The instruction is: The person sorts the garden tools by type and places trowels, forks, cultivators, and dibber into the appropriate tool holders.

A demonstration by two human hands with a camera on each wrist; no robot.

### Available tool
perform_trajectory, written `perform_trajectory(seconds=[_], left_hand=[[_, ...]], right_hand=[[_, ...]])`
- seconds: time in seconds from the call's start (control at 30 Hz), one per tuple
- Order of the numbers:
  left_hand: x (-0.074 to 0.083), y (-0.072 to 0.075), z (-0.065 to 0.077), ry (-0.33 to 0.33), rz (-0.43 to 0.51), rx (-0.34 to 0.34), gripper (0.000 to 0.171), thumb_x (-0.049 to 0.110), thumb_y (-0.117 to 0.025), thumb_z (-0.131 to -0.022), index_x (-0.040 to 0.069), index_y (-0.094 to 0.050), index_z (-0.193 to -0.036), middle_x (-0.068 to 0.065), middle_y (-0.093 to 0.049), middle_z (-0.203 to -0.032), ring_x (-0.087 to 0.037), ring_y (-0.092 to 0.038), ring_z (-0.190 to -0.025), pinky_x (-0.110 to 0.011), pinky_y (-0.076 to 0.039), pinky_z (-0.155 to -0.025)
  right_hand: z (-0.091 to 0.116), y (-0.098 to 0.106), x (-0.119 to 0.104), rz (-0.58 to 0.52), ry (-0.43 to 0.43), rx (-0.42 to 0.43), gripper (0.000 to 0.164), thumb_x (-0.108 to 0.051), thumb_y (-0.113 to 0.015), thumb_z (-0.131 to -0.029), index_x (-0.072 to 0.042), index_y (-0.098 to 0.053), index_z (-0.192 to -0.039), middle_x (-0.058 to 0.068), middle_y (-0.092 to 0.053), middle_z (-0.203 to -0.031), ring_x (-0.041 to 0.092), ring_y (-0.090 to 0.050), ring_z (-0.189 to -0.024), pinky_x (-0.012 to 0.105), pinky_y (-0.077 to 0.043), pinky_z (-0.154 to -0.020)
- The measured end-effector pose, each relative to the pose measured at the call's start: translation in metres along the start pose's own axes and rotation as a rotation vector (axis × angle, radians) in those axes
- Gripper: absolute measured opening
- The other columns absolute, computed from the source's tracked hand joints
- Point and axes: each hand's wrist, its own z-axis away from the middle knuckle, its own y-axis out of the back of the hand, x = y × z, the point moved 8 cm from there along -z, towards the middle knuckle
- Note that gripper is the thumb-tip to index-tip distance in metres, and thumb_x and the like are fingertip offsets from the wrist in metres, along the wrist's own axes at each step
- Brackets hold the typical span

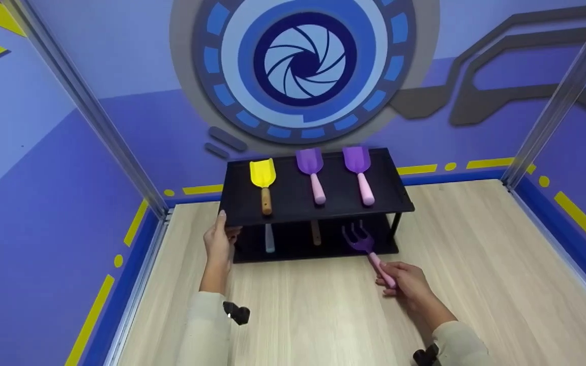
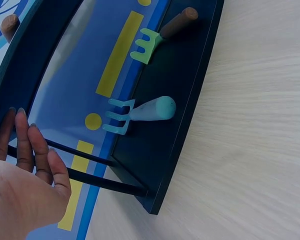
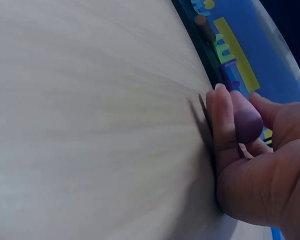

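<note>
My right hand [image 1: 409, 283] grips the pink handle of a toy garden fork [image 1: 361, 243], its purple tines over the right end of the lower shelf. In the right wrist view the handle's round end [image 3: 248, 125] shows between thumb and fingers. My left hand [image 1: 218, 243] holds the front left corner of a black two-tier rack [image 1: 288, 216], thumb at the top edge and fingers beneath. On the lower shelf lie a blue fork [image 2: 150, 109] and a green fork [image 2: 149, 46] with a brown handle.
Along the top shelf lie a yellow scoop [image 1: 263, 174] with a brown handle and two purple scoops, one in the middle [image 1: 310, 161] and one at the right [image 1: 357, 160]. The rack stands on a wooden table [image 1: 303, 310], near the patterned back wall [image 1: 145, 127].
</note>
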Motion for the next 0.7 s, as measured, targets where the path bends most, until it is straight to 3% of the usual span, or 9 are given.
perform_trajectory(seconds=[0.4,0.7], left_hand=[[0.001,-0.001,0.000,-0.022,0.010,-0.018,0.048,0.049,-0.056,-0.110,0.013,-0.072,-0.083,0.003,-0.072,-0.081,-0.019,-0.064,-0.086,-0.033,-0.046,-0.085],[0.000,0.000,0.001,-0.027,0.012,-0.033,0.048,0.048,-0.056,-0.110,0.013,-0.072,-0.082,0.002,-0.073,-0.083,-0.013,-0.064,-0.082,-0.032,-0.046,-0.083]], right_hand=[[-0.004,-0.008,-0.004,-0.060,0.037,0.119,0.047,-0.020,-0.070,-0.105,0.013,-0.057,-0.135,0.012,-0.078,-0.096,0.015,-0.078,-0.075,0.027,-0.063,-0.059],[-0.009,-0.014,-0.005,-0.069,0.017,0.105,0.048,-0.024,-0.066,-0.108,0.010,-0.053,-0.138,0.011,-0.078,-0.096,0.014,-0.078,-0.076,0.028,-0.064,-0.064]])
